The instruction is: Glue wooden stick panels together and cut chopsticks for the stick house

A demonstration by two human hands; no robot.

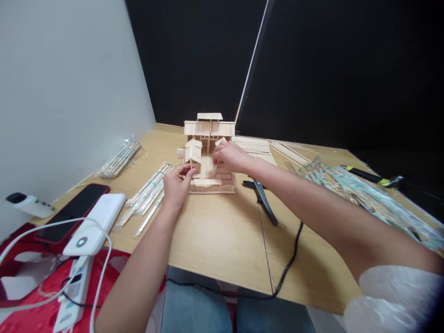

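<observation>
A model house [209, 129] built of thin wooden sticks stands upright on the table, with a tiered roof at the back and a small roofed part [193, 151] at its front left. My left hand [177, 184] is closed at the front left, thumb and fingertips around a post under that small roof. Over the front right of the model, my right hand [231, 156] bends its fingers in a pinch. A thin wooden stick [215, 168] shows at those fingertips; whether it is fixed to the model I cannot tell. The right hand partly hides another small roof.
Black-handled cutters [265, 203] lie right of the model, near a black cable [294, 252]. Wrapped stick bundles [147, 189] lie left, more packets [367, 199] right, beside a utility knife [367, 175]. A phone [74, 210] and white power bank [97, 222] occupy the left edge.
</observation>
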